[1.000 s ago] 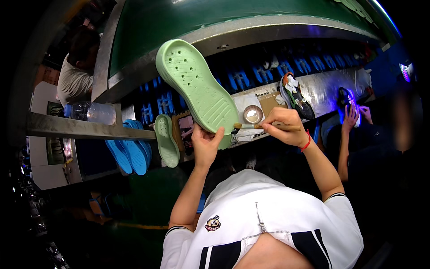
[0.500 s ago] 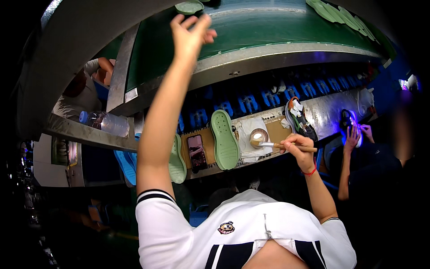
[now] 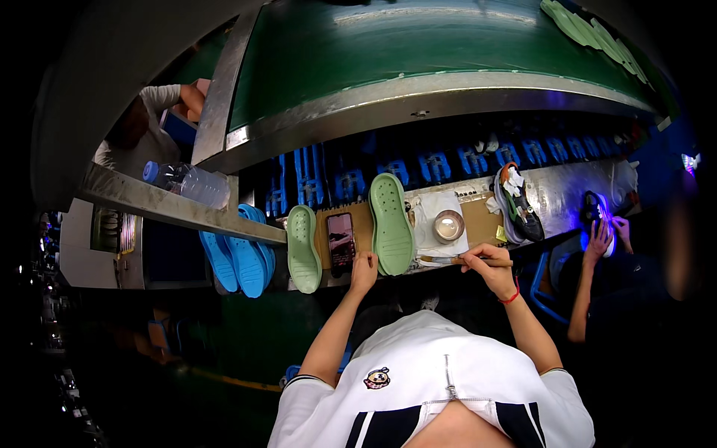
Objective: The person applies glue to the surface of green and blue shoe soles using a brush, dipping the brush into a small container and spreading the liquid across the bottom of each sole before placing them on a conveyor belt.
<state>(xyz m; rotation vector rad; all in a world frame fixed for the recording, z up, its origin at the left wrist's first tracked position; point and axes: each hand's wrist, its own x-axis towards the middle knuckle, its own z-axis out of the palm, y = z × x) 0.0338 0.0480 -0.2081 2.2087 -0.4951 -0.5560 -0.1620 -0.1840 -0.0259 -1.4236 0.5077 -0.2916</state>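
Observation:
My right hand (image 3: 489,267) grips a wooden-handled brush (image 3: 448,260) that points left. Its tip is beside the lower right edge of a large pale green shoe sole (image 3: 391,224). My left hand (image 3: 364,272) is at that sole's lower left edge, fingers curled together, between it and a phone (image 3: 341,243); whether it pinches the edge is hidden. A small round bowl of pale liquid (image 3: 449,226) stands on white cloth or paper (image 3: 433,207), just above the brush. A second green sole (image 3: 304,250) lies left of the phone.
Blue soles (image 3: 243,257) stand at the left, below a metal rail (image 3: 179,205) with a plastic bottle (image 3: 187,184). A shoe (image 3: 517,205) sits to the right. Beyond is a green conveyor belt (image 3: 448,45) with green pieces (image 3: 590,33). A co-worker's hands (image 3: 601,239) hold another shoe.
My left hand has come down from over the conveyor belt to the large green sole's edge. My right hand has drawn the brush from the bowl toward the sole.

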